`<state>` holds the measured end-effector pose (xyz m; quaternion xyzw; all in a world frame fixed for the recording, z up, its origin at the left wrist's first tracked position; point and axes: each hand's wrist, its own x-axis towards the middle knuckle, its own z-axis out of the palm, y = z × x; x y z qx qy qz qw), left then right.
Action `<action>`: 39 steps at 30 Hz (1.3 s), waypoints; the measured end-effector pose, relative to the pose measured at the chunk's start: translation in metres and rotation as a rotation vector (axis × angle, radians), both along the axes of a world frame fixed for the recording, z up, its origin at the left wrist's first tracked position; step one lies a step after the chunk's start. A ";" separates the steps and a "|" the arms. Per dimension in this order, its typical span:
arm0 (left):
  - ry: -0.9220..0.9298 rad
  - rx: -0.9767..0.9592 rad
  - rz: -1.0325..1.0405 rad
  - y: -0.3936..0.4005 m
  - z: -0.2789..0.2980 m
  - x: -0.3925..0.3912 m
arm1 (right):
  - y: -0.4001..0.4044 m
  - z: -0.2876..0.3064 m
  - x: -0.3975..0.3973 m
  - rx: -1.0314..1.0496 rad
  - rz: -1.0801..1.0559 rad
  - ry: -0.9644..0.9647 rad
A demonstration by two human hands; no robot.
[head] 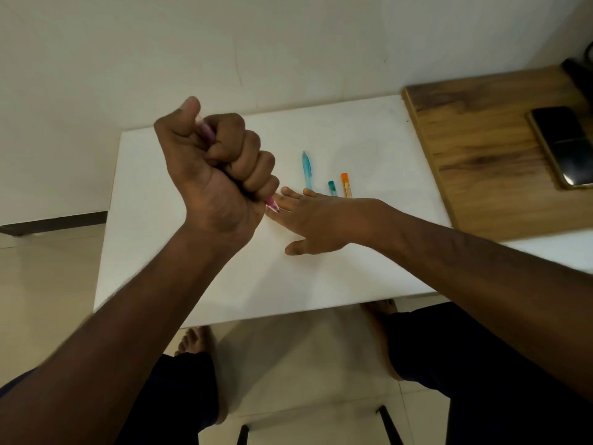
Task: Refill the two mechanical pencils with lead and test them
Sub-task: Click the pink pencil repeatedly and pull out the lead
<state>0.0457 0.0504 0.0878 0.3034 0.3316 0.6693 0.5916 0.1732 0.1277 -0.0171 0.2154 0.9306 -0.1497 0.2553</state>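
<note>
My left hand (218,175) is raised above the white table (353,133), fist closed around a pink mechanical pencil (207,131). The thumb rests on its top end and the tip pokes out below the fist. My right hand (324,223) lies flat on the table, fingers spread, its fingertips just under the pink pencil's tip. A blue mechanical pencil (307,170) lies on the table beyond the right hand. Beside it lie a small teal lead case (331,188) and an orange lead case (346,185), partly hidden by the right hand.
A wooden counter (481,149) adjoins the table on the right, with a dark phone (566,146) on it. A white wall stands behind the table. My legs and bare feet are below the table's front edge, next to black chair legs.
</note>
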 end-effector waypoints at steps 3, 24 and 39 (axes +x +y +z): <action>0.006 -0.020 -0.001 0.001 -0.001 -0.001 | 0.002 0.000 0.000 -0.011 -0.004 0.019; -0.007 -0.055 -0.007 0.004 0.000 -0.007 | 0.004 -0.001 0.000 -0.025 -0.017 0.029; 0.023 -0.054 -0.027 0.004 -0.001 -0.006 | 0.005 -0.003 -0.002 -0.016 -0.010 0.028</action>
